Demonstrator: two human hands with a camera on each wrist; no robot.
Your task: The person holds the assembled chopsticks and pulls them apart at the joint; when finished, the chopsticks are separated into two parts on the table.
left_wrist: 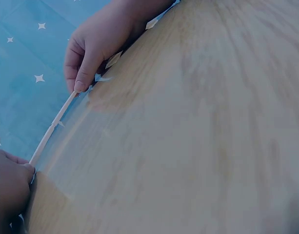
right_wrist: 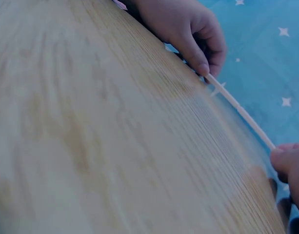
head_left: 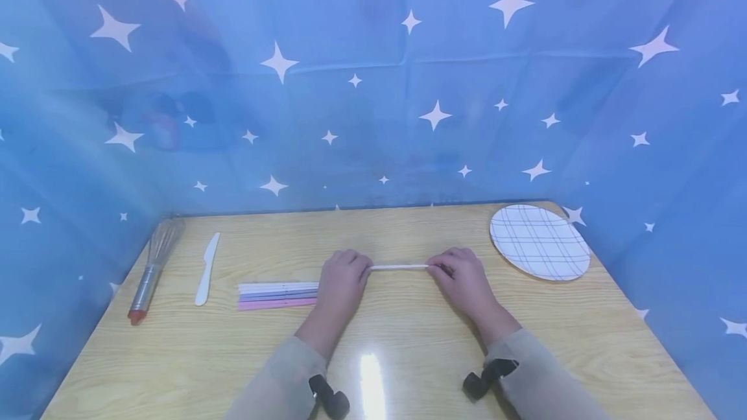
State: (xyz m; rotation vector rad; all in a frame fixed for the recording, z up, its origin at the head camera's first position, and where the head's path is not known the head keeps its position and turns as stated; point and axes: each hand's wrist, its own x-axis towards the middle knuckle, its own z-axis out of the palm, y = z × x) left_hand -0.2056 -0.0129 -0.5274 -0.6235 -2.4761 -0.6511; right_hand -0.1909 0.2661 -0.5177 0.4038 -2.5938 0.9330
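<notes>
A slim white straw (head_left: pixel 399 267) stretches sideways between both hands, above the middle of the table. My left hand (head_left: pixel 343 277) pinches its left end between thumb and fingers. At the opposite end, my right hand (head_left: pixel 463 280) pinches the tip the same way. Both wrist views show a small step or joint midway along the straw (left_wrist: pixel 52 125). Just left of my left hand lies a row of white, bluish and pink straws (head_left: pixel 277 295), their right ends hidden behind that hand.
To the left a white plastic knife (head_left: pixel 207 271) lies beside a whisk (head_left: pixel 153 271) with a red-tipped handle. A white plate with a line pattern (head_left: pixel 539 242) sits at the back right. Blue star-printed cloth (head_left: pixel 373 115) walls the wooden table (head_left: pixel 432 355) behind and at the sides.
</notes>
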